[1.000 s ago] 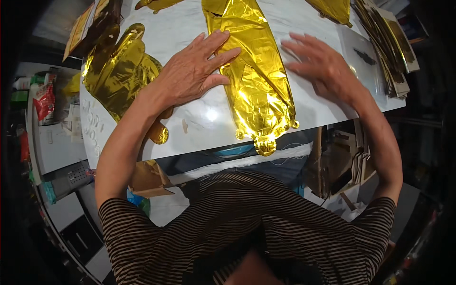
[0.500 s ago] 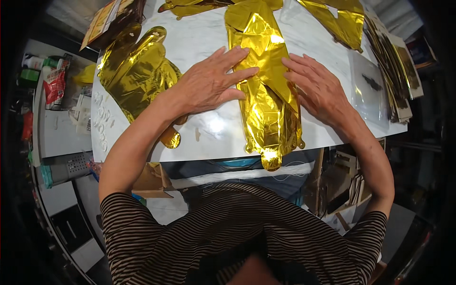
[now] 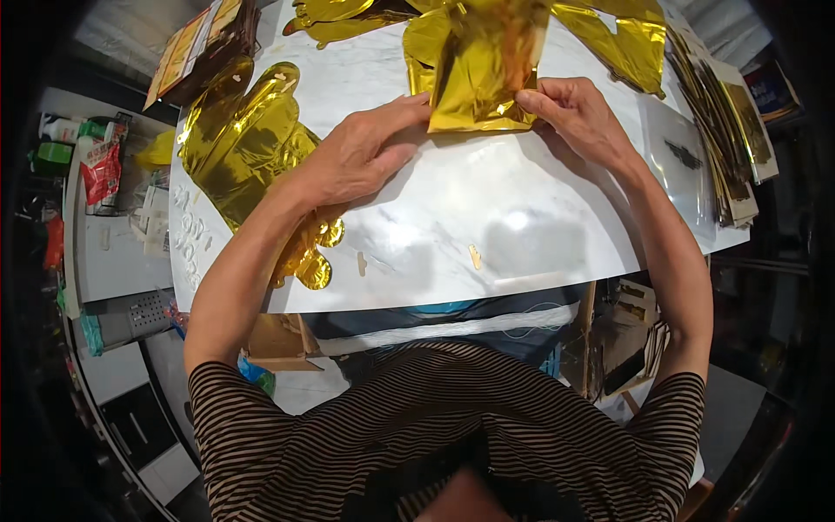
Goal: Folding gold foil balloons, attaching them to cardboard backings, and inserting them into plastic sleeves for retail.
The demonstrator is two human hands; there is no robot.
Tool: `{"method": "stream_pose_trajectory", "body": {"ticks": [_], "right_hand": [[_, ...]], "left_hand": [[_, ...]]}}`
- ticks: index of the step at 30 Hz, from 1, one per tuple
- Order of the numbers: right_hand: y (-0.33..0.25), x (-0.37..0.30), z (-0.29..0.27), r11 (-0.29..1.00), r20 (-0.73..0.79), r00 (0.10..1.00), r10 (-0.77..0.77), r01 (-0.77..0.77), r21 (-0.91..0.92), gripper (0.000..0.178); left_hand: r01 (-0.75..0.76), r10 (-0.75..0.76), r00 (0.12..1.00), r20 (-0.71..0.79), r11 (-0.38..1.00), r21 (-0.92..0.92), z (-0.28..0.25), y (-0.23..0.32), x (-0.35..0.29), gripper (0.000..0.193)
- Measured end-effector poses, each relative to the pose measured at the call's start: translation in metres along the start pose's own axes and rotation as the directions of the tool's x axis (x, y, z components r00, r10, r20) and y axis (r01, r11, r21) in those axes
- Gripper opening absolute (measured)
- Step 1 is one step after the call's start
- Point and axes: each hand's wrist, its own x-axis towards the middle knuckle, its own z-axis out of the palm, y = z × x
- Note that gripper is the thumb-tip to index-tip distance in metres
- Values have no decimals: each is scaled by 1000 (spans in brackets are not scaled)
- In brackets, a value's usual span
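Gold foil [image 3: 480,97] has folded back from the desk [image 3: 435,209]'s near edge; right fingers [image 3: 541,103] pinch its right edge, left fingers [image 3: 407,114] meet its left, grip unclear.

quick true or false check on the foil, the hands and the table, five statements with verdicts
1. The right hand has its thumb on the folded gold foil. True.
2. The left hand is to the right of the folded gold foil. False: it is to its left.
3. A gold foil shape lies by the left forearm. True.
4. The table is black. False: it is white with grey marbling.
5. The shirt is striped. True.
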Motion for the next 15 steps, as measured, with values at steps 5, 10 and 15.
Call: {"method": "stream_pose_trajectory", "body": {"ticks": [5,10,15], "right_hand": [[3,15,-4,999,34,999,-18,17,38,39],[1,21,-4,999,53,998,33,-33,-1,39],[5,21,-1,997,60,998,2,-7,77,40]], "left_hand": [[266,-357,910,-211,893,-363,11,21,7,55],[471,-628,746,-221,733,-491,21,20,22,43],[501,-605,754,-255,781,-372,20,26,24,42]]}}
